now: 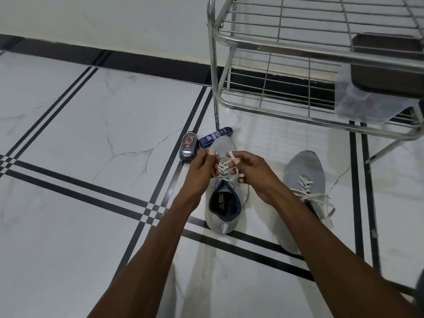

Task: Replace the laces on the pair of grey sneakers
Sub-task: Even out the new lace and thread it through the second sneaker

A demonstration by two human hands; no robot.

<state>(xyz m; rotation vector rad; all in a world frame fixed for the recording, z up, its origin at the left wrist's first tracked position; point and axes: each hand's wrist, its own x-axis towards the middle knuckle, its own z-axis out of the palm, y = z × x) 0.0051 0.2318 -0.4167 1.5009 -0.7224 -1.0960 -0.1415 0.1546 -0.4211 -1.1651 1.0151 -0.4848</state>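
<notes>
Two grey sneakers stand on the white tiled floor. The nearer sneaker [222, 216] sits in the middle, its toe pointing away from me, and a white lace [222, 167] is crossed through its eyelets. My left hand [200, 173] pinches one end of that lace above the tongue. My right hand [252, 174] pinches the other end, with a loop of lace sticking up between its fingers. The second sneaker [302, 177] lies to the right, partly behind my right forearm, its white lace [321, 200] tied and trailing loose.
A dark oval shoe-polish case [188, 146] and a blue spray can [214, 137] lie just beyond the nearer sneaker's toe. A steel wire shoe rack [298, 104] stands at the upper right with a dark item on it. Black stripes cross the floor.
</notes>
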